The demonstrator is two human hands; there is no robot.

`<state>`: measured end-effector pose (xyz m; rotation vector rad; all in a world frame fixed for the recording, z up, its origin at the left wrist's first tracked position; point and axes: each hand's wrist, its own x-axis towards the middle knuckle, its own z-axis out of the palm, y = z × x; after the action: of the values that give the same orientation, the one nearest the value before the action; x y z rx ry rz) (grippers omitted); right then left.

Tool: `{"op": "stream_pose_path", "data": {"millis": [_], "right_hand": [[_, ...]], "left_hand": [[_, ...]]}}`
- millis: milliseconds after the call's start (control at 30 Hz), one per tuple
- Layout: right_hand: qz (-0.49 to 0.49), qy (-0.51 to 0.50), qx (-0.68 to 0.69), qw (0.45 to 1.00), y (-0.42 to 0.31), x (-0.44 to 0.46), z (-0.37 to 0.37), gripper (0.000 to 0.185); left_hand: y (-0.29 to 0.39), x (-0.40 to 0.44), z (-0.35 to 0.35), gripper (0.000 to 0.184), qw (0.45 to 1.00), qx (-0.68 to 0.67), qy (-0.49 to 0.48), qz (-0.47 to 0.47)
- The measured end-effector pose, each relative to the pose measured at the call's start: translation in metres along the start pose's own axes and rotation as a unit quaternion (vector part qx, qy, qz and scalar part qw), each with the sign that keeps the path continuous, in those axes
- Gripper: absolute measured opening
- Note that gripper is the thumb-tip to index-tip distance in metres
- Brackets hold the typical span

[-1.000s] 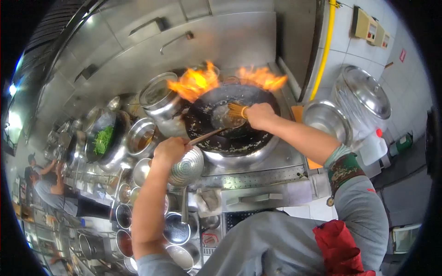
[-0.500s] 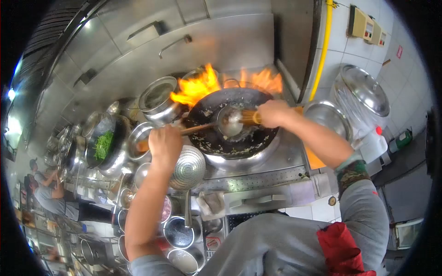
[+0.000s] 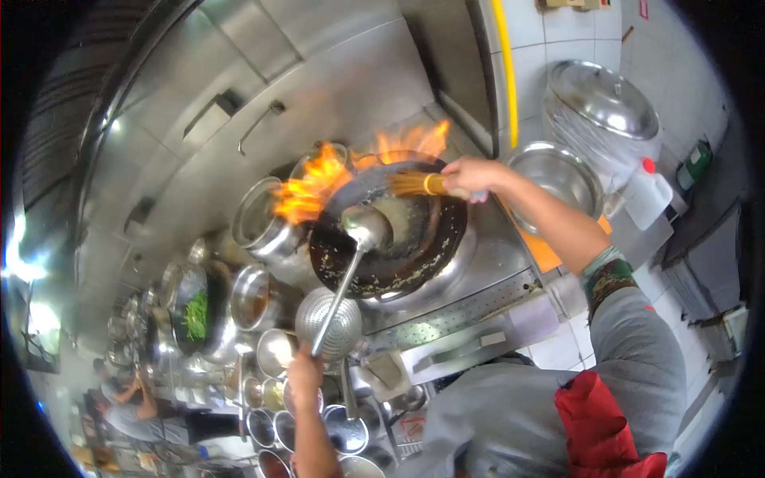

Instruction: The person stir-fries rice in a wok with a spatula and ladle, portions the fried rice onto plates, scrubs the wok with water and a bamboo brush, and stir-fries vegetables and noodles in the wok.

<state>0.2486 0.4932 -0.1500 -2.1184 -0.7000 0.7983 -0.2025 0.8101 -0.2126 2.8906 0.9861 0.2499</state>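
- Yellow pipe [image 3: 508,72], upright against white wall tiles [image 3: 570,60].
- Domed steel lid [image 3: 594,82], small knob on top, capping a bulky container [image 3: 561,123] wrapped in clear plastic.
- Wide steel bowl [image 3: 556,179], just beside the same container; orange board [image 3: 550,253] near its lower edge.
- Whitish plastic jug [image 3: 649,203], red cap [image 3: 649,166].
- Perforated steel skimmer [image 3: 348,323], long-handled.
- Dark pan [image 3: 219,307] at left, holding green leaves [image 3: 196,316].
- Steel pot [image 3: 280,307], brownish contents.
- Curved tap [image 3: 256,127] on steel back wall [image 3: 343,88].
- Pale cloth [image 3: 386,376], crumpled.
- Round metal containers [image 3: 346,452], grouped closely, contents varied.
- Two people [image 3: 143,422], far left, blurred.
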Motion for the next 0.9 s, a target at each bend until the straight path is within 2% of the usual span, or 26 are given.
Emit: {"op": "stream_pose_path", "data": {"millis": [67,133,167,200,267,300,400,433,467,533,567,667,733,800,833,867,900], "right_hand": [[-0.058,0.012,0.175,0.983,0.002,-0.013,0.002,0.055],[-0.09,-0.069,0.193,0.975,-0.002,-0.018,0.013,0.056],[-0.039,-0.106,0.154,0.982,-0.011,-0.02,0.013,0.055],[-0.038,-0.097,0.124,0.987,-0.006,-0.012,0.01,0.054],[-0.04,-0.08,0.055,0.994,0.0,0.016,-0.004,0.051],[-0.108,-0.008,0.082,0.991,-0.008,0.001,-0.003,0.05],[-0.208,0.019,-0.007,0.978,-0.058,-0.047,-0.008,0.054],[-0.409,0.103,-0.116,0.899,-0.042,-0.026,0.004,0.055],[-0.411,0.055,-0.136,0.9,-0.025,-0.015,0.015,0.054],[-0.326,0.0,-0.286,0.901,-0.028,-0.049,0.019,0.053],[-0.276,-0.02,-0.319,0.907,-0.024,-0.05,0.019,0.053],[-0.245,0.065,-0.223,0.941,-0.002,-0.047,0.011,0.053],[-0.315,0.136,-0.111,0.933,-0.011,-0.062,0.01,0.058],[-0.344,0.142,-0.138,0.918,-0.007,-0.063,0.029,0.058],[-0.264,0.072,-0.201,0.941,-0.007,-0.069,0.032,0.056],[-0.281,0.05,-0.211,0.935,0.006,-0.065,0.035,0.056],[-0.239,0.049,-0.245,0.938,0.006,-0.067,0.032,0.056]], "left_hand": [[-0.006,-0.01,0.012,0.021,0.998,-0.056,0.025,0.013],[-0.002,-0.014,0.021,0.024,0.994,-0.1,0.039,-0.013],[-0.001,-0.013,0.025,0.024,0.993,-0.108,0.041,-0.024],[-0.002,-0.013,0.025,0.024,0.992,-0.114,0.042,-0.035],[0.0,-0.008,0.012,0.023,0.997,-0.001,0.072,-0.039],[0.005,-0.007,0.006,0.022,0.994,0.052,0.085,-0.044],[0.029,0.006,-0.014,0.019,0.989,0.096,0.107,-0.044],[0.028,0.014,-0.01,0.017,0.98,0.125,0.156,-0.02],[0.029,0.017,-0.01,0.018,0.98,0.14,0.134,-0.033],[0.052,0.026,-0.023,0.019,0.98,0.161,0.093,-0.064],[0.05,0.029,-0.019,0.02,0.98,0.161,0.095,-0.067],[0.055,0.027,-0.02,0.022,0.98,0.159,0.086,-0.087],[0.054,0.025,-0.014,0.023,0.992,0.062,0.092,-0.065],[0.051,0.026,0.0,0.026,0.994,-0.02,0.1,-0.032],[0.047,0.028,0.01,0.028,0.993,-0.052,0.107,-0.01],[0.041,0.029,0.014,0.03,0.99,-0.082,0.112,0.009],[0.042,0.03,0.007,0.039,0.996,-0.074,0.035,-0.034]]}}
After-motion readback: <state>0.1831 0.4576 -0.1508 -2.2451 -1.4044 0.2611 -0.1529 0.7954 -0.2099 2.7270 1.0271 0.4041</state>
